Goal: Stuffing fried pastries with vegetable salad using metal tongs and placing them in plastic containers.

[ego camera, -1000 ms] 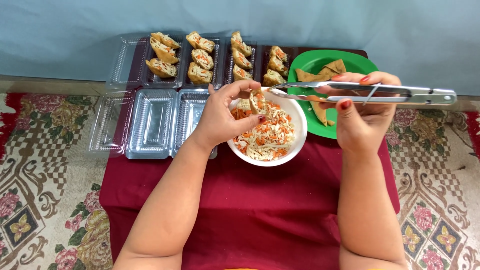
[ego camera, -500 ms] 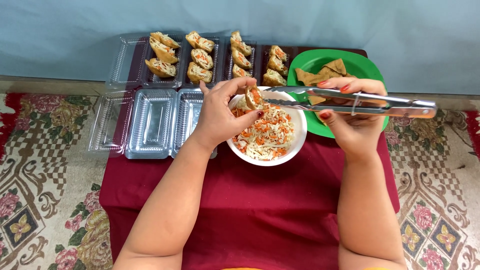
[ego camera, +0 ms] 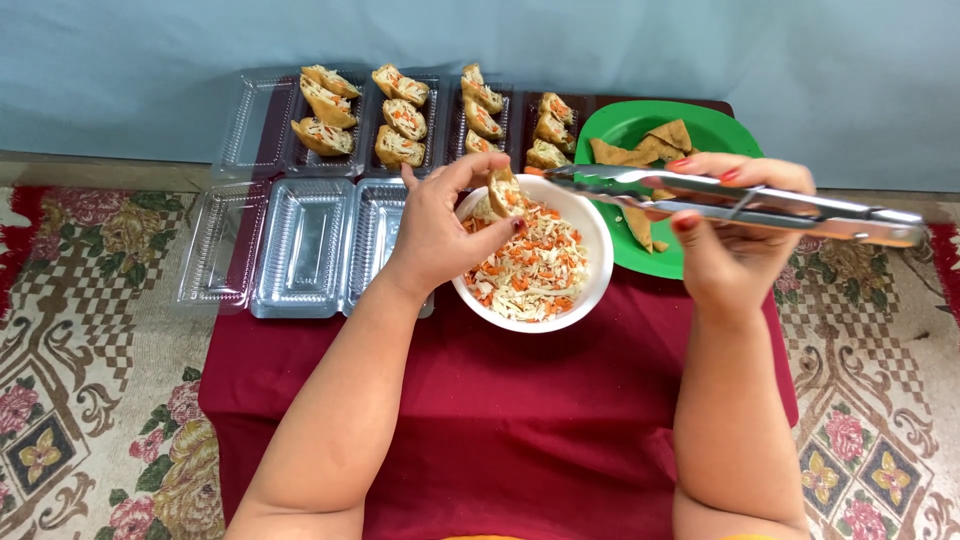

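My left hand pinches a filled fried pastry pocket just above the far rim of a white bowl of shredded cabbage and carrot. My right hand grips metal tongs held level, their tips pointing left near the pastry and apart from it. Behind the tongs lies a green plate with several unfilled fried triangles.
Clear plastic trays at the back hold several filled pastries. Empty clear trays sit left of the bowl. All rest on a dark red cloth over a low table, with patterned carpet around and a blue wall behind.
My left hand has lifted the filled pastry slightly up and back from the bowl. The tongs have drawn a little to the right and tilted level.
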